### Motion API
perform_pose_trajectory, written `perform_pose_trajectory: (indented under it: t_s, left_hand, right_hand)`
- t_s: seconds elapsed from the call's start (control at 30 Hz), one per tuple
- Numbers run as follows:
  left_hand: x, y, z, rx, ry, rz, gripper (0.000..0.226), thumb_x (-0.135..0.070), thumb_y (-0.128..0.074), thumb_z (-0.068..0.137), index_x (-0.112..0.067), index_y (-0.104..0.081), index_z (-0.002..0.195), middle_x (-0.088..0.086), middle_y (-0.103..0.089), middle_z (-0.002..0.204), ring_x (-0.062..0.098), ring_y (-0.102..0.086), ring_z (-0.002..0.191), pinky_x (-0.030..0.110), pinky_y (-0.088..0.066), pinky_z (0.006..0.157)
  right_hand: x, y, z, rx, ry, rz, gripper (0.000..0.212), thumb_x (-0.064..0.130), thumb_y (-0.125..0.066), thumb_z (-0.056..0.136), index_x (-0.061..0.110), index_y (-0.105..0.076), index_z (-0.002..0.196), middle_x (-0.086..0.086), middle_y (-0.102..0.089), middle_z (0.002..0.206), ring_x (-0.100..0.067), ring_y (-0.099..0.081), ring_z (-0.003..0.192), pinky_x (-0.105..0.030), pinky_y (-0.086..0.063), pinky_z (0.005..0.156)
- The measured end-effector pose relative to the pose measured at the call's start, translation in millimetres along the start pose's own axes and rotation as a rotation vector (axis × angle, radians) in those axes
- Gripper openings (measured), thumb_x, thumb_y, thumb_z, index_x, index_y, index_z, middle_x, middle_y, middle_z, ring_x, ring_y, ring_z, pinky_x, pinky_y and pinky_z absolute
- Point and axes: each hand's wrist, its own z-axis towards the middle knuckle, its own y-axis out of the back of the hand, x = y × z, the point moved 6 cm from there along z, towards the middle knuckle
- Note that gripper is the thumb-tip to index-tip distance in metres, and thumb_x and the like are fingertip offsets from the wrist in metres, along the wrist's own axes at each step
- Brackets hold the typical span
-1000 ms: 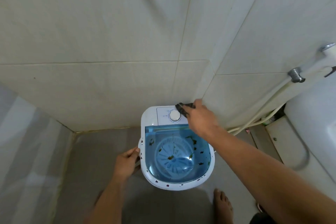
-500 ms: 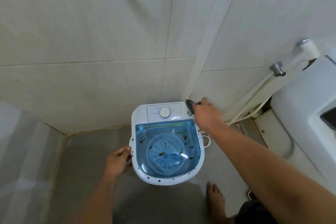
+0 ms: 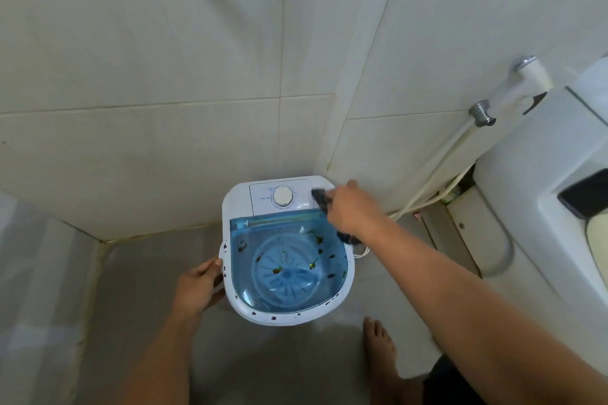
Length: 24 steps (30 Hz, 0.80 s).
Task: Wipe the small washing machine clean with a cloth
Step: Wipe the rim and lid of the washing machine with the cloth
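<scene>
A small white washing machine (image 3: 237, 204) with a clear blue lid (image 3: 289, 260) stands on the floor in the tiled corner. Dark and green specks dot the lid and the white rim. A round white dial (image 3: 282, 197) sits on the back control panel. My right hand (image 3: 350, 209) holds a dark cloth (image 3: 319, 197) pressed on the panel's right end, just right of the dial. More of the cloth shows under my wrist. My left hand (image 3: 197, 286) grips the machine's left side near the front.
A toilet (image 3: 539, 194) stands close on the right, with a bidet sprayer (image 3: 513, 89) on the wall and its hose (image 3: 437, 171) running down behind the machine. My bare foot (image 3: 380, 345) rests on the wet floor (image 3: 138, 273) in front. Tiled walls close in at back.
My right hand with the cloth slid from the back right corner of the machine leftward onto the panel, toward the dial. The left hand keeps its grip on the side.
</scene>
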Motion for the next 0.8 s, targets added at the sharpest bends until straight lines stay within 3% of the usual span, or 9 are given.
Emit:
perform_pose_trajectory:
  t_s: [0.07, 0.17, 0.33, 0.43, 0.5, 0.6, 0.7, 0.8]
  left_hand:
    - [-0.6, -1.2, 0.4, -0.004, -0.005, -0.003, 0.022, -0.016, -0.06, 0.101, -0.009, -0.07, 0.119, 0.017, -0.074, 0.111, 0.034, -0.068, 0.108, 0.041, -0.055, 0.086]
    - [0.5, -1.6, 1.2, -0.007, -0.002, -0.009, 0.026, -0.016, -0.059, 0.101, -0.006, -0.07, 0.122, 0.016, -0.074, 0.11, 0.032, -0.068, 0.106, 0.039, -0.056, 0.084]
    - [2.6, -0.8, 5.4, -0.016, 0.011, 0.003, 0.026, -0.017, -0.06, 0.1, -0.005, -0.069, 0.122, 0.014, -0.074, 0.111, 0.03, -0.069, 0.105, 0.047, -0.055, 0.093]
    - [3.2, -1.1, 4.4, -0.015, 0.013, -0.004, 0.029, -0.018, -0.061, 0.1, -0.006, -0.069, 0.124, 0.015, -0.074, 0.114, 0.033, -0.069, 0.11, 0.047, -0.055, 0.095]
    - [0.9, -1.2, 4.2, -0.019, 0.001, -0.004, 0.028, -0.018, -0.06, 0.1, -0.005, -0.069, 0.124, 0.016, -0.074, 0.115, 0.034, -0.069, 0.11, 0.046, -0.055, 0.092]
    - [0.5, -0.2, 4.4, -0.018, 0.001, 0.007, 0.029, -0.018, -0.06, 0.1, -0.005, -0.07, 0.124, 0.016, -0.074, 0.115, 0.032, -0.07, 0.107, 0.042, -0.055, 0.087]
    - [0.4, -1.9, 0.0, -0.032, -0.006, -0.002, 0.03, -0.019, -0.06, 0.101, -0.005, -0.068, 0.126, 0.016, -0.073, 0.117, 0.032, -0.069, 0.108, 0.041, -0.055, 0.088]
    - [-0.7, -4.3, -4.5, -0.047, -0.032, 0.017, 0.029, -0.019, -0.058, 0.102, -0.007, -0.069, 0.126, 0.015, -0.074, 0.115, 0.03, -0.069, 0.106, 0.042, -0.056, 0.085]
  right_hand:
    - [-18.3, 17.1, 15.5, -0.104, -0.054, 0.101, 0.042, 0.023, -0.05, 0.098, 0.026, -0.06, 0.138, -0.013, -0.045, 0.125, -0.036, -0.065, 0.099, -0.039, -0.053, 0.085]
    - [-7.0, 1.0, 18.2, -0.106, -0.055, 0.073, 0.043, 0.016, -0.05, 0.096, 0.023, -0.06, 0.137, -0.013, -0.043, 0.126, -0.036, -0.064, 0.095, -0.04, -0.053, 0.085]
    - [28.1, -9.5, 17.4, 0.037, 0.24, 0.198, 0.033, 0.022, -0.052, 0.098, 0.029, -0.07, 0.124, -0.012, -0.057, 0.114, -0.031, -0.062, 0.089, -0.037, -0.054, 0.08]
    - [-12.9, 4.3, 29.0, -0.148, 0.064, 0.267, 0.037, 0.027, -0.05, 0.101, 0.032, -0.063, 0.135, -0.013, -0.05, 0.113, -0.031, -0.059, 0.081, -0.038, -0.055, 0.081]
    - [-21.3, -7.3, 25.3, -0.057, 0.118, 0.171, 0.042, 0.029, -0.049, 0.103, 0.034, -0.055, 0.144, -0.013, -0.047, 0.117, -0.033, -0.061, 0.087, -0.039, -0.054, 0.085]
    - [-34.8, -1.0, 27.2, 0.082, 0.231, 0.176, 0.041, 0.022, -0.054, 0.1, 0.034, -0.062, 0.139, -0.007, -0.055, 0.101, -0.033, -0.065, 0.091, -0.034, -0.053, 0.081]
    - [-59.9, 8.6, 44.1, -0.024, 0.141, 0.211, 0.038, 0.024, -0.052, 0.101, 0.031, -0.064, 0.137, -0.013, -0.062, 0.105, -0.033, -0.065, 0.087, -0.033, -0.053, 0.078]
    - [-56.1, -28.4, 25.4, -0.038, 0.076, 0.305, 0.04, 0.029, -0.048, 0.104, 0.032, -0.057, 0.143, -0.017, -0.056, 0.115, -0.032, -0.065, 0.082, -0.038, -0.056, 0.085]
